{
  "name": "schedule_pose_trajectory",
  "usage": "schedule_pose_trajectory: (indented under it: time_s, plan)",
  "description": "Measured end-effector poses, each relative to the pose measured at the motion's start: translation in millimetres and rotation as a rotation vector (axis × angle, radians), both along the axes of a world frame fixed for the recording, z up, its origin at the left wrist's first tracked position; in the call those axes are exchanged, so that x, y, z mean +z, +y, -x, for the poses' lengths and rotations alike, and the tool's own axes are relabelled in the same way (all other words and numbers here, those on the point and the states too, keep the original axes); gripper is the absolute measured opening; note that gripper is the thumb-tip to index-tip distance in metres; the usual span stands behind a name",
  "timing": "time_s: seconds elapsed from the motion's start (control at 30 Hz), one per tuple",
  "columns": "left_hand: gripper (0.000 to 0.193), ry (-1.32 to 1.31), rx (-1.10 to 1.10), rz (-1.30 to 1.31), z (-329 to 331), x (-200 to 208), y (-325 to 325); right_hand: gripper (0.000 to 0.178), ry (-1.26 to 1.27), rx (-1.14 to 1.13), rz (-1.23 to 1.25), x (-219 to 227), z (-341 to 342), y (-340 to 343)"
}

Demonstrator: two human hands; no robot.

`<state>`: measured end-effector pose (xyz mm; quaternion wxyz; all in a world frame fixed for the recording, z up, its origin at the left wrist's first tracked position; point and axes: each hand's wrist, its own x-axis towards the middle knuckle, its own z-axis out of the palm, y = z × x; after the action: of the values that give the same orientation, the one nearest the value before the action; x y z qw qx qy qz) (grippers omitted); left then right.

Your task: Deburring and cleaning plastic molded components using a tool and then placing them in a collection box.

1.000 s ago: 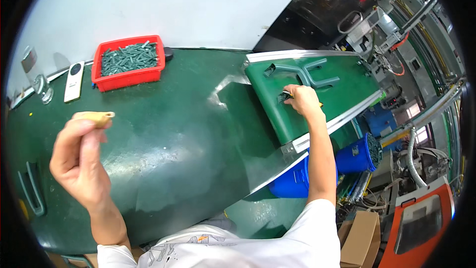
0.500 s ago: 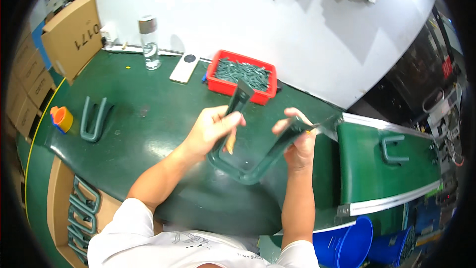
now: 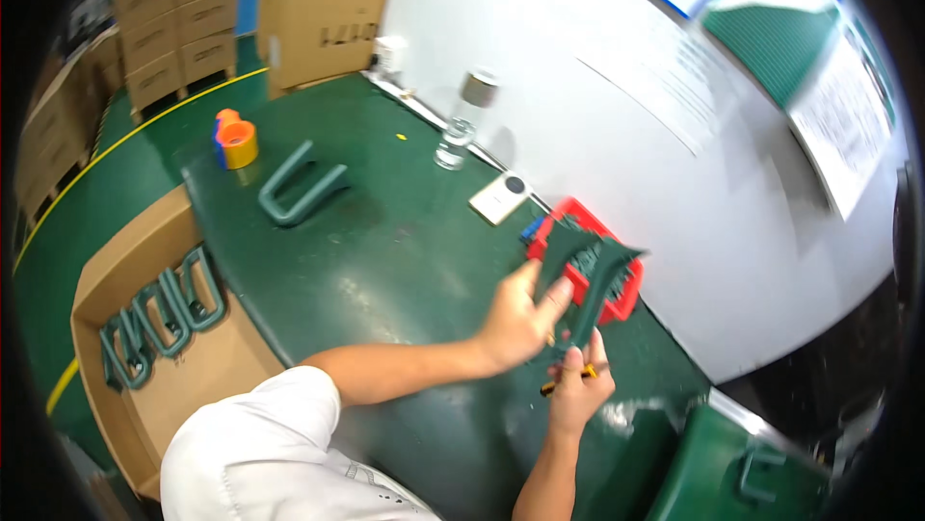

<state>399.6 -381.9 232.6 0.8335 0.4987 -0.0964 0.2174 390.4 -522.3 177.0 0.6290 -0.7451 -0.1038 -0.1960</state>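
A dark green U-shaped handle (image 3: 599,292) with wide flared ends is tilted up in front of me, blurred by motion. My left hand (image 3: 520,326) is closed on one leg of it. My right hand (image 3: 581,388) grips it lower down, near the bend. A small yellow-and-black tool (image 3: 568,380) sticks out from the right hand; its kind is not clear. Behind the handle, partly covered by it, stands a red bin (image 3: 624,301) of small green pieces. Another green U-shaped handle (image 3: 301,198) lies on the table to the left.
An open carton (image 3: 207,405) with several green handles stands at lower left. Orange tape rolls (image 3: 238,143), a clear bottle (image 3: 457,134) and a white phone (image 3: 501,197) rest on the green table (image 3: 376,271). A conveyor (image 3: 713,468) carries another handle at lower right.
The view has swung left, bringing the carton further in. The held handle has turned, its flared ends now pointing away over the red bin, and my right hand has moved down toward its bend.
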Motion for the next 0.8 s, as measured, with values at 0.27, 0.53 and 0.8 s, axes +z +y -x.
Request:
schedule_pose_trajectory:
  time_s: [0.27, 0.53, 0.8]
  plan:
    - [0.029, -0.207, 0.155, -0.419, 13.1, -14.4, -0.5, 0.010, 0.220, 0.056, -0.348, -1.0, -11.3, 15.2]
    - [0.038, -0.465, 0.260, -0.737, 6.4, -36.7, -6.4, 0.011, 0.427, 0.247, -0.607, -12.1, -10.3, -11.8]
    - [0.021, -0.304, 0.442, -0.480, -22.3, -31.2, 19.0, 0.011, 0.056, 0.100, -0.151, -10.3, 23.6, 23.8]
